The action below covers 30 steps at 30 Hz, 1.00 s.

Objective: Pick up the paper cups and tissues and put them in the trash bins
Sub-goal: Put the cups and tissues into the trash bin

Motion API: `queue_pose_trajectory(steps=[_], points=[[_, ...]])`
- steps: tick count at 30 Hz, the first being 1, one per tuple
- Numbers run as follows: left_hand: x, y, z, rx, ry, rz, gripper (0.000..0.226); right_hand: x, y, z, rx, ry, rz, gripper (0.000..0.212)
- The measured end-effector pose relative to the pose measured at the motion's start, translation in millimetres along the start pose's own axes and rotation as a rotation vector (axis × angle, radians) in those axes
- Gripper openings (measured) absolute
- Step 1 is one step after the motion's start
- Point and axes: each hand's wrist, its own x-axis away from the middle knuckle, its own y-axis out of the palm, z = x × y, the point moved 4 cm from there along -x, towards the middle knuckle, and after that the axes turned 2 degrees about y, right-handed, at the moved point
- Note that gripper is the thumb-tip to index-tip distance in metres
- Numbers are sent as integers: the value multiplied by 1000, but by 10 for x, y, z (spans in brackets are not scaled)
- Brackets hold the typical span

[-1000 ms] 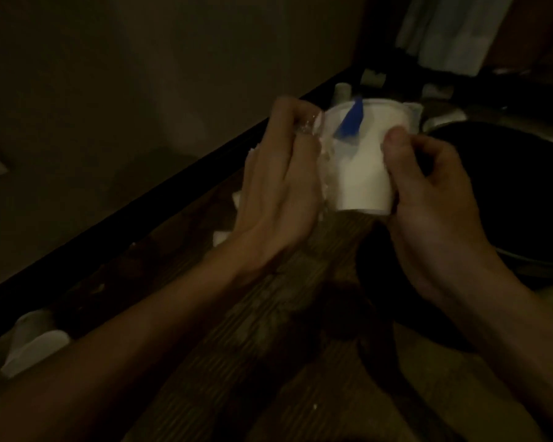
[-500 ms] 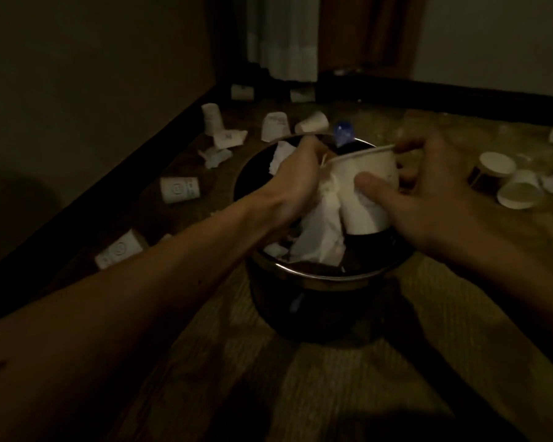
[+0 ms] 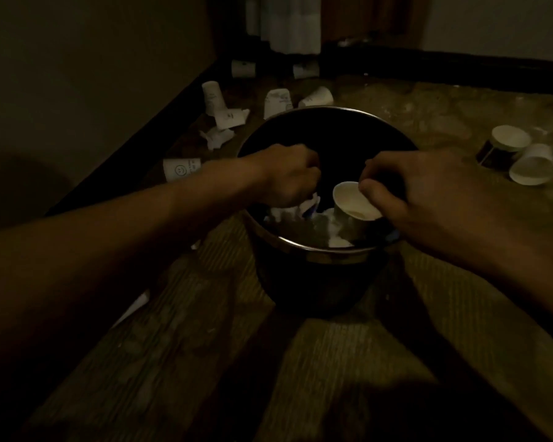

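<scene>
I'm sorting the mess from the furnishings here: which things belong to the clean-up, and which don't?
Job: trash bin; paper cup pinched by right hand; tissues in the bin; loose cups and torn tissue on the floor.
Not the job: curtain; baseboard.

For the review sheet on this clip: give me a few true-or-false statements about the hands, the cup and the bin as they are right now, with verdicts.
1. The right hand holds a paper cup above the trash bin. True.
2. The bin holds nothing. False: white tissue lies inside it.
3. Loose cups lie on the floor along the wall on the left. True.
4. The left hand rests on the floor. False: it is over the bin's opening.
</scene>
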Motion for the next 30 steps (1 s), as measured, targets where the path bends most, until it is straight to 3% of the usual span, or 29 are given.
queue_pose_trajectory(steps=[4,7,13,17,23,26,30], points=[[338,-311,13,-84,93,215,28,174,-74,-290,-216,-112,161,9],[815,-523,-132,-169,92,283,29,328,30,-670,-351,-176,166,4],[2265,-294,-800,-265,12,67,35,762,800,-1767,-657,-391,-95,13],[3460,292,-1420,-228,-205,-48,38,1250,1515,-2548,-691,-526,-313,27],[4980,1371,-2016,-44,-624,8,29,2034,2539,-3406,-537,-596,-872,43],[5419,1947,-2259,136,-845,30,41,2315,2816,-3695,-426,-647,-973,47],[5663,2473,-2494,286,-1032,239,58,2523,3142,-3880,-330,-721,-1044,49]])
